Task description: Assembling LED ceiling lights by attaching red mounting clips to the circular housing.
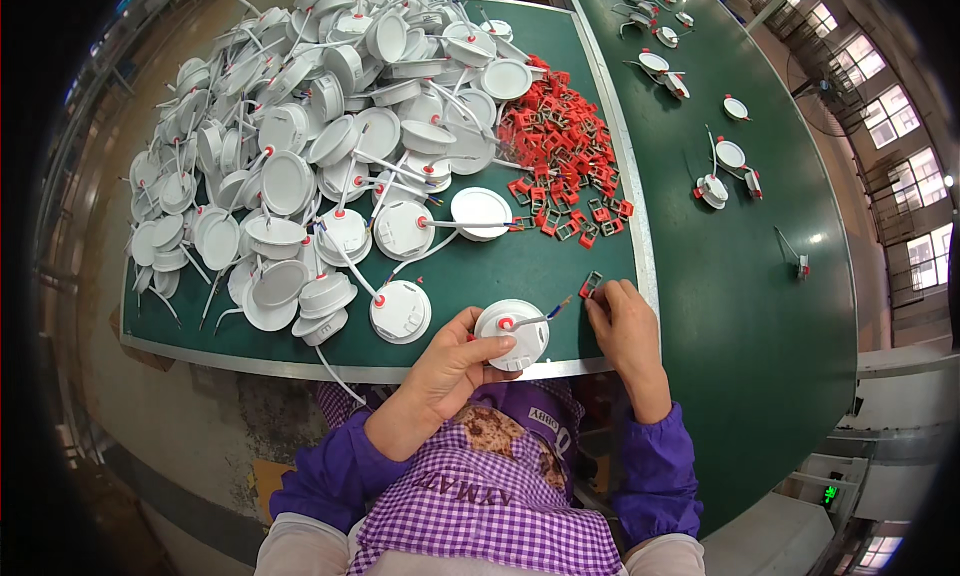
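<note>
Clamping a white lamp at the edge of the counter with left fingers, pinching a red clip with right fingers. Apparently far from done, with several lamps on the belt but a heap left.

I wear purple oversleeves left and right, pale sleeves nearer, and a purple-and-white checked apron with dark lettering

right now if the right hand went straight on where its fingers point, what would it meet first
Past the red clip it touches, the right hand would probably meet the near edge of the pile of red clips on the green table; its height is hard to judge.
</note>
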Available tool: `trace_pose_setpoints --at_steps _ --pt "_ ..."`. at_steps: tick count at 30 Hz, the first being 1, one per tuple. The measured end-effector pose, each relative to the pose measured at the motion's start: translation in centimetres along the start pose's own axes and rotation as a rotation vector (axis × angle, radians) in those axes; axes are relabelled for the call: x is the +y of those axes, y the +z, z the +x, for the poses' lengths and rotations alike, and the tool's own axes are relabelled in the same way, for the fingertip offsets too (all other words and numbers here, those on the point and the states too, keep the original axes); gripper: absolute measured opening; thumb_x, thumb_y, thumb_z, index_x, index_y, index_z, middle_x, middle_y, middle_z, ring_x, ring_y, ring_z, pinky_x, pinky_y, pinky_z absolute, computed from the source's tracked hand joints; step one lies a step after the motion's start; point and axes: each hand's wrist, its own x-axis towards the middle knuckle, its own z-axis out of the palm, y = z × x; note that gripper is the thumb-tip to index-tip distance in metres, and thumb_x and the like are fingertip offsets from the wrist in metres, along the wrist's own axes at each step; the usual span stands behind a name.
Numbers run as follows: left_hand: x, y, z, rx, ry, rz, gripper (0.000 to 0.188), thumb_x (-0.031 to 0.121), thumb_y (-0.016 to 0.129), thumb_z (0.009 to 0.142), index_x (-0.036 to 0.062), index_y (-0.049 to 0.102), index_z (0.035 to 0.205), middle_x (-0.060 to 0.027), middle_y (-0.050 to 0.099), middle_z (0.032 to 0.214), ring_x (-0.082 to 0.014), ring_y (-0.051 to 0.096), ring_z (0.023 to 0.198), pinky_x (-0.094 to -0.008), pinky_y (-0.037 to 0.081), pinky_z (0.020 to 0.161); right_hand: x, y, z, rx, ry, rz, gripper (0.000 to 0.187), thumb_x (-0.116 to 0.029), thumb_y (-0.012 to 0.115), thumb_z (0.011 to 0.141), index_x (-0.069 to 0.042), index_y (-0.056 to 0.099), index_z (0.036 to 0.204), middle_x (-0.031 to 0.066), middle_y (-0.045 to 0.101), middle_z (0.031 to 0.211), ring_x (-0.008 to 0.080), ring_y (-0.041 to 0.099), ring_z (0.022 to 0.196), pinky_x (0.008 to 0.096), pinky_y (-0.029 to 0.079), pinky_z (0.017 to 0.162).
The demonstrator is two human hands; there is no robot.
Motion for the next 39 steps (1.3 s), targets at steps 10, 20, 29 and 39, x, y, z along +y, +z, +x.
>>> trace_pose_setpoints --at_steps 10,20,29,39 --pt "-0.7 0.2 0.5 -0.059 -0.02 -0.02 0.036 0.003 0.064 0.089 0.0034 0.054 0.123 -0.0095 0.063 0.116 -0.023 0.065 0.105 -0.0432 0.058 0.085 -0.4 0.7 -0.4 0.01 0.033 -0.011 0.018 -0.014 0.07 0.081 -0.002 0.057 0.082 0.0145 0.057 0.08 0.0357 0.058 0.074 0.0451 0.046 0.064" --pt "-0.8 0.2 0.7 -0.009 0.066 0.015 0.03 0.001 0.065 0.088 0.0044 0.056 0.117 -0.0089 0.064 0.112 -0.0225 0.066 0.102 -0.0433 0.058 0.085 -0.8 0.8 -0.3 0.077 0.065 -0.106 0.024 -0.02 0.071 0.082 -0.003 0.056 0.087 0.0155 0.056 0.086 0.0378 0.06 0.076 0.0461 0.048 0.064" --pt "-0.5 0.7 0.5 0.022 0.09 -0.015 0.029 0.003 0.065 0.088 0.0044 0.056 0.116 -0.0078 0.065 0.11 -0.0208 0.066 0.101 -0.0397 0.058 0.086 -0.5 -0.3 0.6 0.085 -0.072 -0.053 0.014 -0.007 0.065 0.084 0.0 0.057 0.094 0.0157 0.059 0.086 0.0355 0.061 0.073 0.0407 0.051 0.063" --pt "-1.3 1.0 1.2 0.108 0.306 0.195 0.032 0.003 0.069 0.087 0.0028 0.054 0.115 -0.0074 0.065 0.107 -0.0159 0.065 0.096 -0.0301 0.056 0.082 -6.5 0.9 -2.4 0.06 0.142 0.745 0.012 0.0 0.065 0.086 0.004 0.062 0.097 0.0089 0.068 0.083 0.0147 0.066 0.076 0.0259 0.051 0.067"
